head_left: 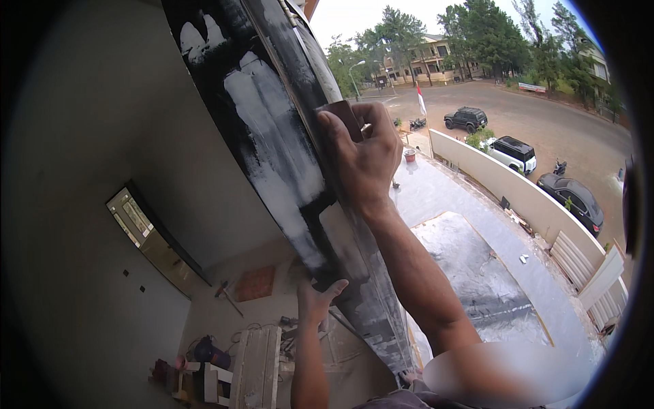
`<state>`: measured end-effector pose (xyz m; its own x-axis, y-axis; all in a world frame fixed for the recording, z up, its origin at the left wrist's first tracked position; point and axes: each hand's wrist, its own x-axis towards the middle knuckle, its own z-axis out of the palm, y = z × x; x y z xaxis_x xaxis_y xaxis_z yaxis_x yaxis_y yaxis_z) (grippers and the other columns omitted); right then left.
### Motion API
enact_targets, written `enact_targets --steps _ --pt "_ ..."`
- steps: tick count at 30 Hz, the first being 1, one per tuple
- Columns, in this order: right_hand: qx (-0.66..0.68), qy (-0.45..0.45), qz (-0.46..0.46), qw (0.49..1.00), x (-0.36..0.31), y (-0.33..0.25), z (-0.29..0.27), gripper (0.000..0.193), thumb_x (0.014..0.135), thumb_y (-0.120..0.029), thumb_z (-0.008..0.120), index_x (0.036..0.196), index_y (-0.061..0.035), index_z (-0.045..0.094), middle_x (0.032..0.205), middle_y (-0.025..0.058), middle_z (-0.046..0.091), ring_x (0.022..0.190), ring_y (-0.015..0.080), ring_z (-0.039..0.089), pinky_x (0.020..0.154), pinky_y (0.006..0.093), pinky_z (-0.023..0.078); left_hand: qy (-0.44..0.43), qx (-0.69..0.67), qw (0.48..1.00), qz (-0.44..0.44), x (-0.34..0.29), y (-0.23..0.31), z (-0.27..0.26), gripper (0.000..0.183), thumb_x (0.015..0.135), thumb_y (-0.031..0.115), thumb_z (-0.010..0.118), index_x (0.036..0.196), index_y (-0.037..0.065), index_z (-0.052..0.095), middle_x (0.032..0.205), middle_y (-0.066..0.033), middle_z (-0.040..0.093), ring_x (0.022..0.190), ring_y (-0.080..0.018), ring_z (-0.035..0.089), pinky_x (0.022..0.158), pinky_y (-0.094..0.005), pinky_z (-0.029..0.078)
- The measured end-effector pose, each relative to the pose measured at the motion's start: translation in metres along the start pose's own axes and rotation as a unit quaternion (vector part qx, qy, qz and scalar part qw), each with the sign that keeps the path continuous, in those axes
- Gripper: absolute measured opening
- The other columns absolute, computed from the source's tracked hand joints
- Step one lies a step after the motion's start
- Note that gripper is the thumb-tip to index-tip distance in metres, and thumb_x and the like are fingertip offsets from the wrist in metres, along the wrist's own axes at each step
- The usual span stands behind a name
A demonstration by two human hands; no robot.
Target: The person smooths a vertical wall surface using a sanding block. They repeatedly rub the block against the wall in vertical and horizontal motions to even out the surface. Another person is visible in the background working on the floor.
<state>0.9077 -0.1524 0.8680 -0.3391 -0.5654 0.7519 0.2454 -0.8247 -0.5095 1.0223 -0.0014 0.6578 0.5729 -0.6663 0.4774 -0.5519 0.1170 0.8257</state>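
A tall black frame post (278, 146) with smeared white filler patches runs from the top of the head view down toward me. My right hand (368, 146) is closed around a small dark reddish-brown piece of sandpaper (345, 120), pinched between thumb and fingers. The hand is up against the post's outer edge. Lower down, my left hand (318, 300) holds the post's inner edge. Its thumb lies on the black face, while the other fingers are mostly hidden behind the edge.
Indoors at lower left are a whitish wooden bench (256, 368), a dark purple container (212, 354) and a reddish-brown square (256, 283) on the floor. Outside lie a dusty grey sheet (477, 273), a low white wall (490, 170) and several parked vehicles.
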Motion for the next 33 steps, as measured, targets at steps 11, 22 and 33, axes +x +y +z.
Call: enact_targets --steps 11,22,33 --pt "0.059 -0.056 -0.002 0.997 0.083 -0.043 0.038 0.043 0.078 -0.038 0.079 0.103 -0.0053 0.066 0.094 0.0161 0.073 0.091 0.0329 0.071 0.085 0.042 0.053 0.024 0.019 1.0 -0.002 -0.004 -0.003 0.003 0.084 0.069 0.04 0.09 0.129 -0.003 0.05 0.118 -0.0169 0.062 0.109 -0.0282 0.059 0.092 -0.0374 0.048" --pt "-0.019 -0.041 -0.071 0.996 0.126 -0.052 0.061 0.058 0.078 -0.047 0.081 0.108 0.0002 0.067 0.089 0.0151 0.073 0.076 0.0203 0.072 0.07 0.0326 0.056 0.033 0.009 0.999 0.005 0.001 -0.02 0.006 0.078 0.068 0.038 0.091 0.124 -0.003 0.055 0.115 -0.015 0.063 0.106 -0.0281 0.06 0.091 -0.0391 0.047" --pt "-0.006 -0.057 -0.096 0.994 0.14 -0.047 0.067 0.056 0.08 -0.047 0.08 0.104 0.001 0.065 0.087 0.0135 0.073 0.073 0.0193 0.072 0.067 0.0321 0.057 0.064 0.023 0.996 0.059 0.0 0.0 0.007 0.067 0.068 0.03 0.091 0.117 0.0 0.058 0.111 -0.0117 0.065 0.102 -0.0248 0.062 0.088 -0.0375 0.049"
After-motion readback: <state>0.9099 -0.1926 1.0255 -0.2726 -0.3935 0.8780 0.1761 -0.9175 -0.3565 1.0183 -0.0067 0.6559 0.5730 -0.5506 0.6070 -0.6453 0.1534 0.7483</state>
